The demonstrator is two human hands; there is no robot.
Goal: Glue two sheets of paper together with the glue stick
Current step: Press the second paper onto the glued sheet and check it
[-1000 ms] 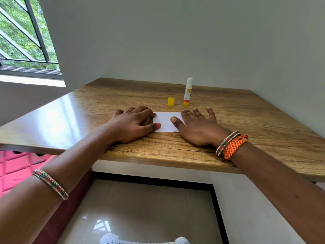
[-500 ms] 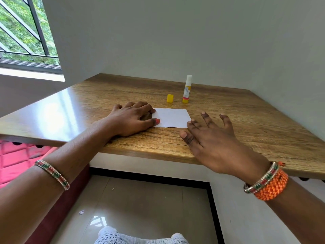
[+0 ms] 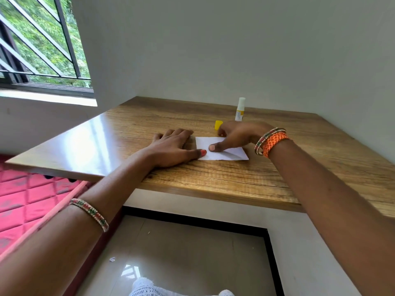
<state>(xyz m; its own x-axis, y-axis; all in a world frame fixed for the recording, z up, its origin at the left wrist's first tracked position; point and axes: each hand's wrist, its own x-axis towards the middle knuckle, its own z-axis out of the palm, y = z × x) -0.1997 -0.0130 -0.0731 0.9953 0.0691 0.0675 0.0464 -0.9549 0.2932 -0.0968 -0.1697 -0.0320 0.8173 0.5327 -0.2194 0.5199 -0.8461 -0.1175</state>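
Head view: white paper (image 3: 222,151) seen on the wooden bench (image 3: 299,163), partly covered at both ends, so whether one sheet or two cannot be told. Left hand (image 3: 171,146) laid flat and open, thumb tip pressed on the paper's left edge, nothing held. Right hand (image 3: 237,135) loosely curled over the far edge, thumb pressed down on the paper; its fingertips hidden, next to the yellow cap (image 3: 218,124). Glue stick (image 3: 240,110) stood upright behind, uncapped, base hidden by the hand. Bare bench noted left and right of the hands; front edge near the paper
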